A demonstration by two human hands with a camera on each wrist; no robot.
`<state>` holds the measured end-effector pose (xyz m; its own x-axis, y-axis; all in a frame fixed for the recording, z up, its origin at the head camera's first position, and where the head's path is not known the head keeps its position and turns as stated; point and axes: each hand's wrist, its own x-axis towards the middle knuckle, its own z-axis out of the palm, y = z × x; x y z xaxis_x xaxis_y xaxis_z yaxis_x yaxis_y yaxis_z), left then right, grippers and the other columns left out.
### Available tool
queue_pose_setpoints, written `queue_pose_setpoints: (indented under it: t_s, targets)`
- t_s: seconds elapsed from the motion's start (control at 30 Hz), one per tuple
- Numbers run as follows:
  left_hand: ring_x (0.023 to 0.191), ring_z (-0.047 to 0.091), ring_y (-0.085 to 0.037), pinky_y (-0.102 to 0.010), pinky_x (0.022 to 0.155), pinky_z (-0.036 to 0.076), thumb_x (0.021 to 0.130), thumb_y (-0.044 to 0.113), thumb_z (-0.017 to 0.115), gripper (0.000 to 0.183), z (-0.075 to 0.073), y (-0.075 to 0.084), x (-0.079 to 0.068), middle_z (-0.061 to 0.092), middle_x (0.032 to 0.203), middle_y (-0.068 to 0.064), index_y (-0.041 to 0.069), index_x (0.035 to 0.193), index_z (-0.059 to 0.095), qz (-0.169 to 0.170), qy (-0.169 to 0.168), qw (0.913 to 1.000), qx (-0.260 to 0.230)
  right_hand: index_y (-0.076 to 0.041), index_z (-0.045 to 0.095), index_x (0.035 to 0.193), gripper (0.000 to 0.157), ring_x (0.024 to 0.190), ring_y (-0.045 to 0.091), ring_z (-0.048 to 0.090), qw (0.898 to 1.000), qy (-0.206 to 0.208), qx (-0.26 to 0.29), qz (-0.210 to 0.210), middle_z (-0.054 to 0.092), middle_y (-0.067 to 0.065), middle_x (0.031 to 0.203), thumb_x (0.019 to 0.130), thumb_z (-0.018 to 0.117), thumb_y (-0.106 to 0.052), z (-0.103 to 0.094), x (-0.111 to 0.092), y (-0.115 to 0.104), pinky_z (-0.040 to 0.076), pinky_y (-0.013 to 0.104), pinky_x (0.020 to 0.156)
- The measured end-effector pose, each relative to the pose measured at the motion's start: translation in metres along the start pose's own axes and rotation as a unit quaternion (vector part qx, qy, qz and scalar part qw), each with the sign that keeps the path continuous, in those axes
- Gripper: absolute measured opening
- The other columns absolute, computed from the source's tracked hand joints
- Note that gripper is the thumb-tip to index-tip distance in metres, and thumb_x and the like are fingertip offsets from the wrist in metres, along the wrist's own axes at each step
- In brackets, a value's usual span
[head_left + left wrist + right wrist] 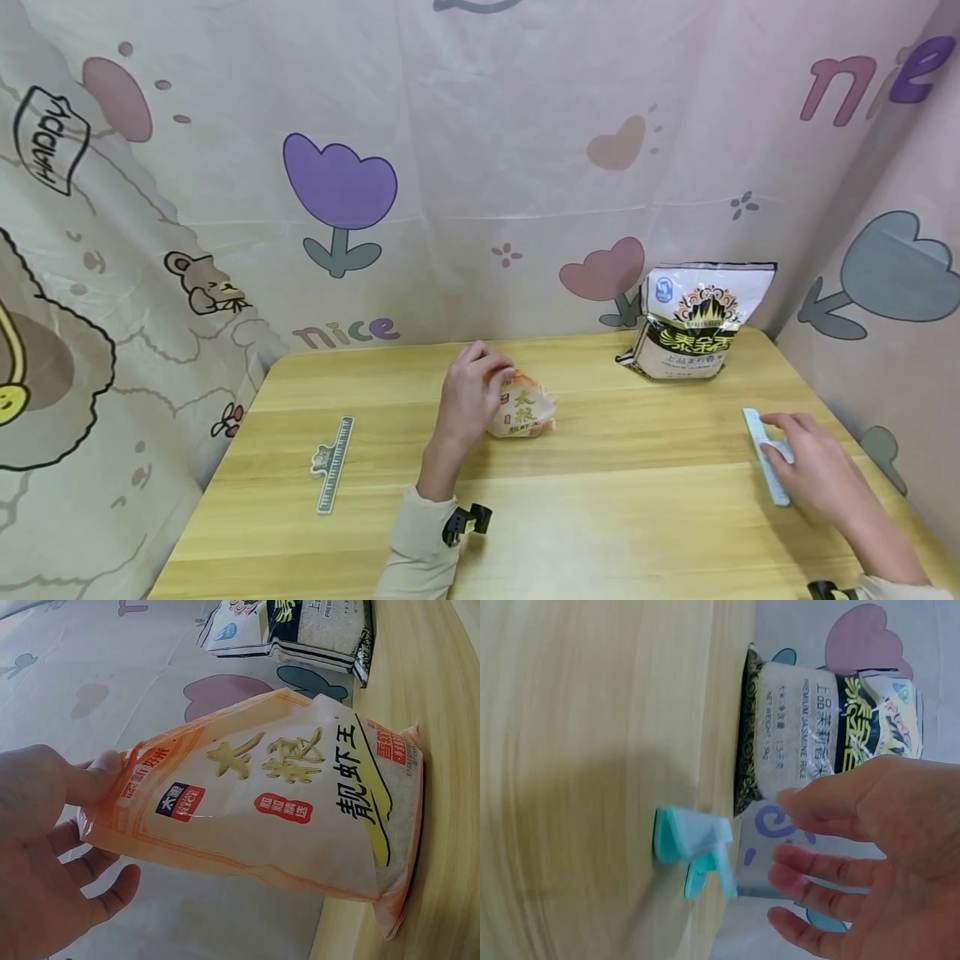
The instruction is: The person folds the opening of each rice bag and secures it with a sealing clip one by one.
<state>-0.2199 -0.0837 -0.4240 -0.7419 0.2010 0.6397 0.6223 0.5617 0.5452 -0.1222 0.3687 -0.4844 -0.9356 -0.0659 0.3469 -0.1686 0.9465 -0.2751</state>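
Note:
My left hand (467, 398) pinches the top edge of an orange-and-white rice bag (262, 810), which stands upright on the table in the middle of the head view. In the left wrist view, the thumb lies on the bag's front while some fingers hang loose below it. On the right side, my right hand (819, 471) hovers beside a light-blue long clip (763, 454). Its thumb and fingers are spread and relaxed, and the right wrist view shows a gap between them and the clip (694, 836).
A black-and-white jasmine rice bag (693, 325) stands at the back right of the wooden table (585, 517). A grey-green long clip (335, 467) lies on the left. A printed curtain (480, 167) hangs behind and along both sides.

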Motion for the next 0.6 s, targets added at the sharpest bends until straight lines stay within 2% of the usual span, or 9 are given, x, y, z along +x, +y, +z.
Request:
queue_pose_setpoints:
  t_s: [0.1,0.33,0.47,0.6]
  targets:
    - [0.087,0.058,-0.020,-0.034,0.076,0.052,0.092,0.012,0.077,0.008,-0.001,0.001,0.001,0.063,0.090,-0.002,0.004,0.092,0.078,-0.003,-0.003,1.0000,-0.002,0.012,0.061,0.115,0.039,0.094,0.057,0.057,1.000,-0.008,-0.005,0.012,0.057,0.039,0.108,0.081,0.077,0.002,0.001,-0.001,0.008,0.046,0.069,0.074]
    - [0.087,0.058,-0.020,-0.034,0.076,0.051,0.091,0.011,0.077,0.006,-0.001,0.002,0.000,0.063,0.090,-0.002,0.005,0.092,0.078,-0.007,-0.009,0.9999,-0.001,0.018,0.059,0.112,0.035,0.081,0.049,0.059,0.998,-0.030,-0.009,0.048,0.056,0.039,0.098,0.085,0.073,0.000,0.003,-0.003,0.025,0.048,0.063,0.066]
    - [0.087,0.058,-0.020,-0.035,0.076,0.051,0.091,0.011,0.078,0.006,-0.001,0.002,0.000,0.063,0.090,-0.001,0.005,0.092,0.078,-0.010,-0.009,0.9999,-0.003,0.021,0.057,0.111,0.037,0.085,0.055,0.058,0.997,-0.049,-0.011,0.060,0.056,0.040,0.097,0.086,0.073,-0.002,0.002,-0.003,0.029,0.047,0.066,0.068]
    - [0.087,0.058,-0.020,-0.035,0.076,0.051,0.090,0.011,0.078,0.006,-0.001,0.002,0.000,0.064,0.090,-0.001,0.005,0.092,0.078,-0.009,-0.006,0.9999,-0.004,0.022,0.058,0.110,0.035,0.087,0.055,0.060,0.995,-0.071,-0.011,0.071,0.061,0.037,0.094,0.089,0.070,-0.004,0.001,-0.001,0.031,0.048,0.066,0.070]
